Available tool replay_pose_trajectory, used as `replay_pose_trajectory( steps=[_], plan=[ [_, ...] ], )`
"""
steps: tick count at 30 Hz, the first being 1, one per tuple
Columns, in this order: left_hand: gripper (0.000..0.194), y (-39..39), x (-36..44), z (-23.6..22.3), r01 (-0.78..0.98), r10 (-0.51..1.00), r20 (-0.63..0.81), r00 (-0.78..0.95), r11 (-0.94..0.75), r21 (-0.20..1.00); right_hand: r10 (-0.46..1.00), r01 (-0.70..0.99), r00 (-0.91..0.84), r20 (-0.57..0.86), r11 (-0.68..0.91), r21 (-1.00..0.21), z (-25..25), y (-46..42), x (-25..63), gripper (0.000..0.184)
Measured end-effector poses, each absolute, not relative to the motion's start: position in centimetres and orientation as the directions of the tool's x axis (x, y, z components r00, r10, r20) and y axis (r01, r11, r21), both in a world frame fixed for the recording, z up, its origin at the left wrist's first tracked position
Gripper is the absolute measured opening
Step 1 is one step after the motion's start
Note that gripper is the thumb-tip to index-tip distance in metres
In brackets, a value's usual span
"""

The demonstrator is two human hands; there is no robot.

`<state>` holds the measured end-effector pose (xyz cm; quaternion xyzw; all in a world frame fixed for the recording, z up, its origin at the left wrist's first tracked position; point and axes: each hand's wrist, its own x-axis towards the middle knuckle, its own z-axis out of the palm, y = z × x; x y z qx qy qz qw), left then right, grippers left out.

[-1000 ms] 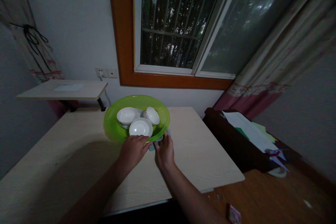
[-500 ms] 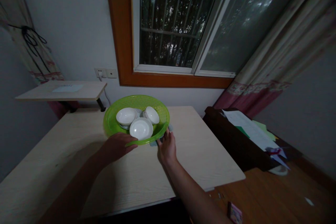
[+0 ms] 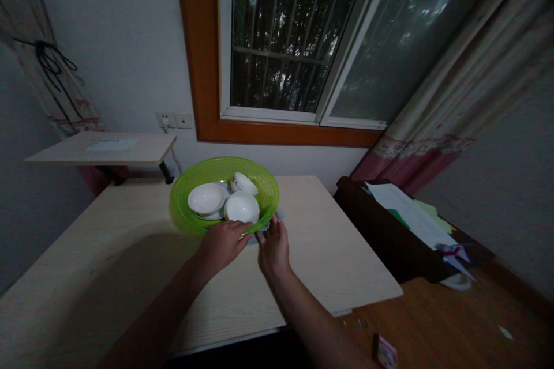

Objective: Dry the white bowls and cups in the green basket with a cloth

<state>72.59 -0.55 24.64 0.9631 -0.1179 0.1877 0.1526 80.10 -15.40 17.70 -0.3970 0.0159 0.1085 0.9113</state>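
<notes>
A round green plastic basket [image 3: 179, 193] stands on the pale table, tipped a little toward me. Inside lie three white bowls: an oval-looking one at left [image 3: 206, 198], one in front [image 3: 243, 207], and one tilted on its side at the back right [image 3: 244, 183]. Something pale, perhaps a plate, shows under them. My left hand [image 3: 225, 242] is closed over the front rim beside the front bowl. At the right front rim, my right hand [image 3: 276, 245] grips the basket from below, its fingertips partly hidden. Grey cloth-like material [image 3: 251, 240] peeks out beneath the basket.
A small raised shelf [image 3: 104, 149] with a paper on it stands at the table's back left. Behind the table [image 3: 329, 242] are the wall and a barred window [image 3: 285, 40]. To the right, a dark cabinet [image 3: 381, 230] carries papers.
The basket has turned counterclockwise with the bowls: the front bowl shifted right, the back right bowl moved back. My left hand slid right along the rim; my right hand stayed nearly in place.
</notes>
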Motion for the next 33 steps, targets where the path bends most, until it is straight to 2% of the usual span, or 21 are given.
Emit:
replay_pose_trajectory(
  steps=[3, 10, 16, 22, 28, 33],
  plan=[
    [0.038, 2.8, 71.8, 24.5, -0.403, -0.297, 0.381, 0.876, -0.883, 0.241, 0.169, -0.205, 0.978, -0.123, 0.657, -0.726, 18.0, -15.7, 81.2, 0.046],
    [0.026, 7.8, 69.6, 24.9, -0.345, -0.271, 0.348, 0.898, -0.922, 0.174, 0.157, -0.213, 0.977, -0.145, 0.655, -0.725, 18.3, -15.4, 82.0, 0.045],
    [0.025, 4.3, 70.5, 24.5, -0.357, -0.262, 0.423, 0.868, -0.920, 0.164, 0.170, -0.201, 0.979, -0.115, 0.682, -0.703, 18.0, -14.3, 79.3, 0.043],
    [0.027, -1.1, 71.9, 24.7, -0.200, -0.108, 0.425, 0.899, -0.964, 0.178, 0.157, -0.219, 0.976, -0.154, 0.694, -0.686, 17.6, -14.0, 78.3, 0.043],
    [0.035, 1.7, 71.7, 25.2, -0.353, -0.253, 0.370, 0.894, -0.907, 0.232, 0.171, -0.199, 0.979, -0.111, 0.673, -0.712, 17.6, -15.0, 80.3, 0.046],
    [0.025, 6.0, 70.5, 25.0, -0.400, -0.295, 0.397, 0.869, -0.891, 0.215, 0.146, -0.202, 0.979, -0.140, 0.647, -0.735, 18.2, -15.2, 81.6, 0.046]
  ],
)
